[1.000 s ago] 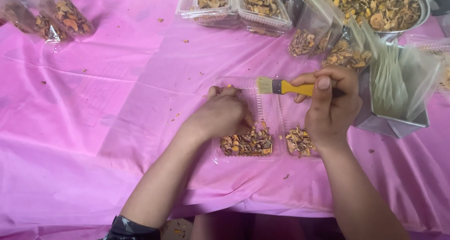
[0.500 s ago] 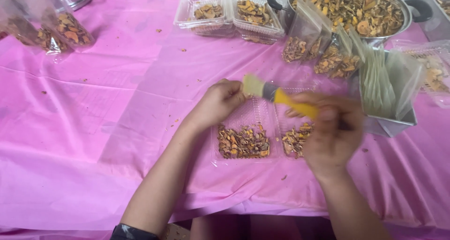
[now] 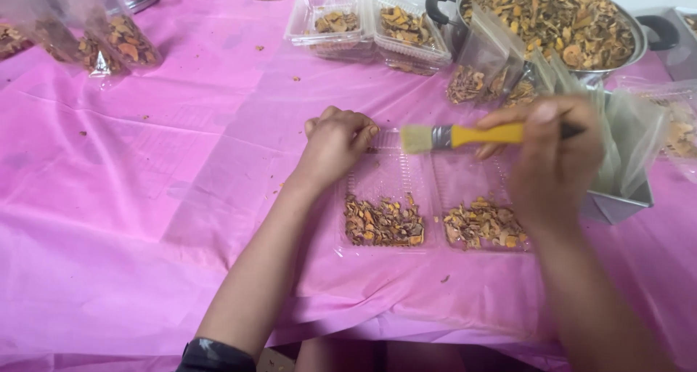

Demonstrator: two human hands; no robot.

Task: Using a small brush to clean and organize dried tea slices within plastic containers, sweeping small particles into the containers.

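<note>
The right hand (image 3: pixel 553 154) was wrapped tight around a yellow-handled brush (image 3: pixel 465 135), bristles pointing to 9 o'clock and hovering just above the clear two-compartment tray (image 3: pixel 435 190) (a bit blurry there). The left hand (image 3: pixel 335 141) was curled into a loose fist, pressing on the tray's 10 o'clock corner, gripping nothing I could see. Dried brown-orange pieces (image 3: pixel 383 223) sat at the 6 o'clock end of both compartments, on the pink tabletop (image 3: pixel 145 198). A big pot (image 3: pixel 559 16) of the same stuff stood at 1 o'clock.
</note>
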